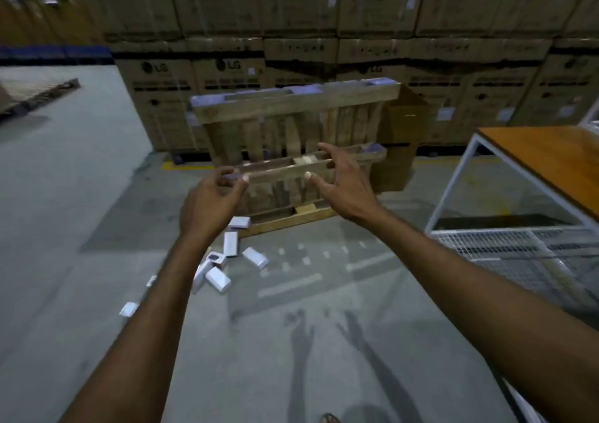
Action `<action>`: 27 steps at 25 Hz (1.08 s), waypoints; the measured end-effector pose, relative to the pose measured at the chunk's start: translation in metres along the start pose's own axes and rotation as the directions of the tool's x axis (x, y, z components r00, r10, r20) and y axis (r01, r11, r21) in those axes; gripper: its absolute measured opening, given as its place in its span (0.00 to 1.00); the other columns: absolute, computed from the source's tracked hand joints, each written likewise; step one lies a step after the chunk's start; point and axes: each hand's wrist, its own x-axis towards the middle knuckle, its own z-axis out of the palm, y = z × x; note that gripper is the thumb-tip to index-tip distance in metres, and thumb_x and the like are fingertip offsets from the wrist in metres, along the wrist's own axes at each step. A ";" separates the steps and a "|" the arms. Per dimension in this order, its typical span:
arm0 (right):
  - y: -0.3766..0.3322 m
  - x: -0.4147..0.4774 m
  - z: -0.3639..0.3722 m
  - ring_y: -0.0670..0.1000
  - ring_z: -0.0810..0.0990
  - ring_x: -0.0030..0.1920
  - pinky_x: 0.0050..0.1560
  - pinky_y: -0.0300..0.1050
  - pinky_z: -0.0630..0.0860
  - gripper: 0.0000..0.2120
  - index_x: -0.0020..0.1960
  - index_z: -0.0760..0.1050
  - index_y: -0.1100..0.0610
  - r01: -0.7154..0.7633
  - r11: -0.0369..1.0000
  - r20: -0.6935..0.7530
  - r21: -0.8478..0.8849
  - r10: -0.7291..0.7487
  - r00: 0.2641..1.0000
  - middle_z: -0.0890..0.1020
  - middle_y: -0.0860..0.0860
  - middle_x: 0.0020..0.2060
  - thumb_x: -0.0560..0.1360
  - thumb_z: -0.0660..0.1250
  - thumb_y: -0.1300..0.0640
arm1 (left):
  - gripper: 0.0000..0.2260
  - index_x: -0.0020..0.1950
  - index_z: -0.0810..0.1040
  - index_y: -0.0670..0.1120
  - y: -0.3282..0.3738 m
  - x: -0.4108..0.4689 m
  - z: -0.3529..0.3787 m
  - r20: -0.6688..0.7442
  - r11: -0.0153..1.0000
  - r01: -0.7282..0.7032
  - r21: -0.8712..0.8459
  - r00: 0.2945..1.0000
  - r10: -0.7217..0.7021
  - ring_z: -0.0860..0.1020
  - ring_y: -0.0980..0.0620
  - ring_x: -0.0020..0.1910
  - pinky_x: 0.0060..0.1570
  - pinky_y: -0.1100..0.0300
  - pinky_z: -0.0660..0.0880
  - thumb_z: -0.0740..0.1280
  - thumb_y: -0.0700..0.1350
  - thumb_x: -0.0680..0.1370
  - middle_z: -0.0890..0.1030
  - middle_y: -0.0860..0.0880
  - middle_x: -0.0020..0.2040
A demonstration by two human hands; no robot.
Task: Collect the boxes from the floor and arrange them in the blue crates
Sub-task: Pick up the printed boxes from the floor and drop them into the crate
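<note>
Several small white boxes lie scattered on the grey concrete floor, partly hidden behind my left forearm; one more white box lies apart to the left. My left hand and my right hand are both stretched forward in the air above the floor. The left hand's fingers are loosely curled and hold nothing. The right hand's fingers are spread and also hold nothing. No blue crate is in view.
A wooden pallet leans upright against a wall of stacked cardboard cartons. A brown carton stands beside it. At right stands a wood-topped table with a white frame and wire mesh shelf. Another pallet lies far left.
</note>
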 end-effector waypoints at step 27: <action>-0.105 0.153 0.359 0.51 0.75 0.63 0.64 0.56 0.75 0.33 0.75 0.65 0.47 0.123 0.961 0.284 0.246 -0.192 0.939 0.76 0.49 0.64 0.74 0.69 0.40 | 0.23 0.65 0.74 0.60 -0.292 0.117 -0.136 -0.274 0.928 0.373 0.016 0.894 -0.355 0.85 0.52 0.47 0.58 0.46 0.80 0.68 0.62 0.71 0.83 0.59 0.55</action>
